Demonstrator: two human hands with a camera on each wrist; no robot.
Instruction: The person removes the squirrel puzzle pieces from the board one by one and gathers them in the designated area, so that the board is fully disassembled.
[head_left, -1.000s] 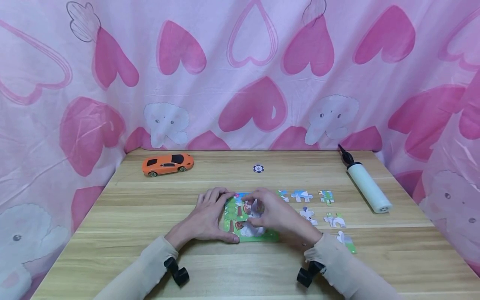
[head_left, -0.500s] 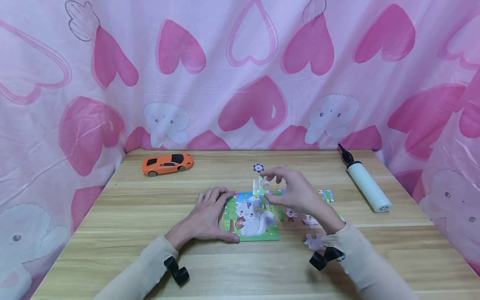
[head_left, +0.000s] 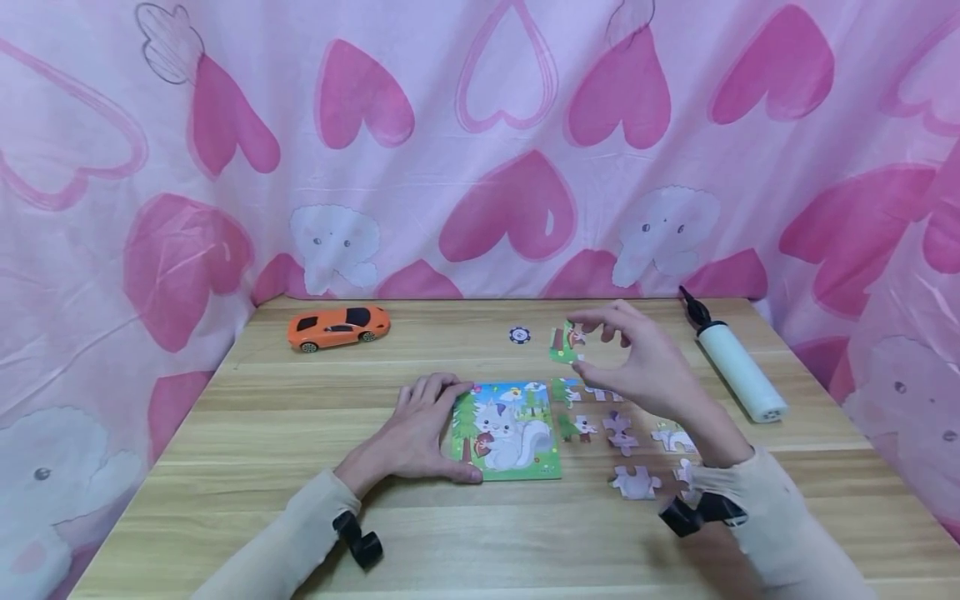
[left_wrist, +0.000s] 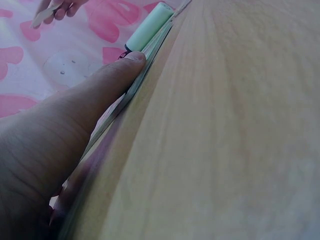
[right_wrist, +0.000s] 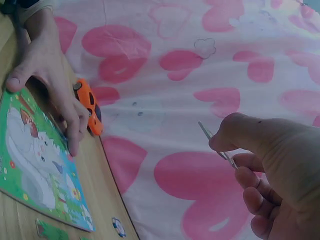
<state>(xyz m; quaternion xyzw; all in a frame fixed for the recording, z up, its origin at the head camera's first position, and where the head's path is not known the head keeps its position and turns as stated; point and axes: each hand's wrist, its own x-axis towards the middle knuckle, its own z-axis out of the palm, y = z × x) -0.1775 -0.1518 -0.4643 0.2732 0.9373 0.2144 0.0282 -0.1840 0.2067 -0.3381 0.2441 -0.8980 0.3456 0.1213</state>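
Observation:
A squirrel picture board (head_left: 517, 433) lies on the table, with a squirrel holding an acorn among trees. My left hand (head_left: 408, 433) holds its left side, thumb at the near edge and fingers at the far edge. In the right wrist view, those fingers bend down at the board (right_wrist: 37, 155). My right hand (head_left: 637, 358) is raised behind the loose pieces and pinches a jigsaw piece (head_left: 562, 343), green with a brown trunk, between thumb and fingers. Seen edge-on in the right wrist view, the piece (right_wrist: 205, 131) is thin and held in the air.
Several loose jigsaw pieces (head_left: 636, 482) lie right of the board, some under my right forearm. Farther back are an orange toy car (head_left: 339, 327) on the left, a poker chip (head_left: 520, 335), and a pale green hand pump (head_left: 741, 372) on the right. A pink curtain (head_left: 480, 125) stands behind the table.
My right hand has lifted from over the board and moved right and away with the jigsaw piece, uncovering the squirrel picture. My left hand stays at the board's left side.

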